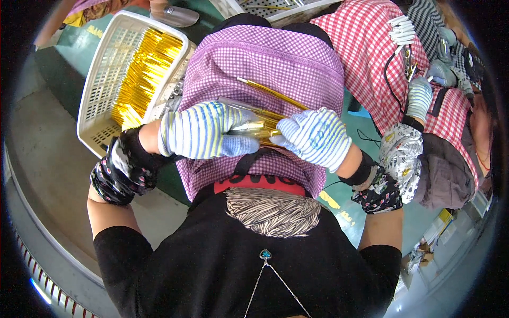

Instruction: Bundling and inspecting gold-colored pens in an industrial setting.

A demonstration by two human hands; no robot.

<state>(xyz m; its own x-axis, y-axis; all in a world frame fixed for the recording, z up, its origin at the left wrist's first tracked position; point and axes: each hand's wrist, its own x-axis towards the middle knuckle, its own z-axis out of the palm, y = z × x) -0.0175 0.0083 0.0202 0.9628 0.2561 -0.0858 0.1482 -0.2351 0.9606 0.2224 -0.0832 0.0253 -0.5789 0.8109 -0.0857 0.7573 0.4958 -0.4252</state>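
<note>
My left hand, in a blue-and-white striped glove, is closed around one end of a small bundle of thin gold tubes above my lap. My right hand, gloved alike, grips the same bundle from the other side, fingers bent over it. Pale or clear ends show by the left fingers. A single gold tube with a whitish tip slants across the purple checked apron, just beyond both hands. Parts of the bundle are hidden under my fingers.
A white plastic basket stands left of my knees, holding many shiny gold tubes. Close on the right sits a person in a red checked apron, with a striped-gloved hand. Another pale crate is at the far edge.
</note>
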